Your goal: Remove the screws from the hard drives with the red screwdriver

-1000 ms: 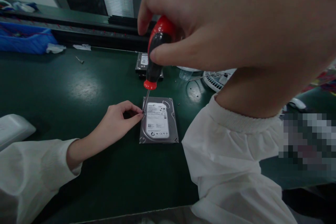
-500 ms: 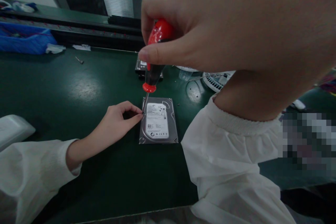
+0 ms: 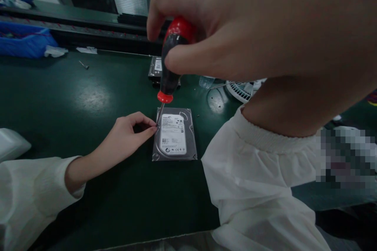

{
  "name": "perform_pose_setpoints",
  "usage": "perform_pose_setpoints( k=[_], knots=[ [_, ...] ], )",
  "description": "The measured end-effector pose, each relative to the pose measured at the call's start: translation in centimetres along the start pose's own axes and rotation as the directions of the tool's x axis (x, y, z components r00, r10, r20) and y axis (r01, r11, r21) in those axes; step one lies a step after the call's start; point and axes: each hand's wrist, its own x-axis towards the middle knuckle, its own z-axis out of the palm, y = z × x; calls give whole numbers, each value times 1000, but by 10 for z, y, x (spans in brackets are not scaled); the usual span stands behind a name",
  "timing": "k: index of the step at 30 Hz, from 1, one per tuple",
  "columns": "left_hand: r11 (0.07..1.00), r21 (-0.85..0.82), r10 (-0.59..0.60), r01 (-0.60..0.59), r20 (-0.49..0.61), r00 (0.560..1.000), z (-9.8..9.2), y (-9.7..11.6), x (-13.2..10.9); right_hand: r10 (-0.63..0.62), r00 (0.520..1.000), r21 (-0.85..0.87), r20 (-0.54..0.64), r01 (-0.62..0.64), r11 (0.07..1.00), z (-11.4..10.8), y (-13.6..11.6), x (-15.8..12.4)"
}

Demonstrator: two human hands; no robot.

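A silver hard drive (image 3: 174, 135) with a white label lies flat on the dark green table (image 3: 88, 102). My right hand (image 3: 250, 27), close to the camera, grips the red and black handle of a screwdriver (image 3: 171, 64). Its thin shaft points down to the drive's left edge. My left hand (image 3: 129, 135) rests on the table beside the drive, thumb and forefinger pinched at the screwdriver's tip. Whatever lies between those fingertips is too small to make out. Both arms wear white sleeves.
A second hard drive (image 3: 156, 68) sits farther back on the table. A small white fan (image 3: 243, 88) lies behind my right wrist. A blue bag (image 3: 25, 41) is at the far left, a white object (image 3: 10, 143) at the left edge, and a loose screw (image 3: 84, 64) near the back.
My right hand's fingers have shifted round the screwdriver handle, thumb back on the black part. The view has drifted slightly, so everything sits a little further left. My left hand keeps its pinch.
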Motion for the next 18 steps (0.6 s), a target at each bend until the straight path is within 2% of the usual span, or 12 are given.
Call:
perform_pose_setpoints(
  k=[3, 7, 12, 18],
  knots=[
    [1000, 24, 3, -2, -15, 1000, 0, 1, 0, -7, 999, -37, 41, 8, 999, 0, 3, 4],
    [999, 42, -2, 2, -13, 1000, 0, 0, 0, 42, 999, -35, -11, -43, 998, 0, -1, -1],
    [1000, 22, 3, -2, -22, 1000, 0, 1, 0, 18, 1000, 1, -13, -18, 1000, 0, -8, -5],
    [1000, 26, 2, -2, 0, 1000, -1, 1, 0, 22, 1000, -27, -11, -22, 999, 2, 5, 1]
  ],
)
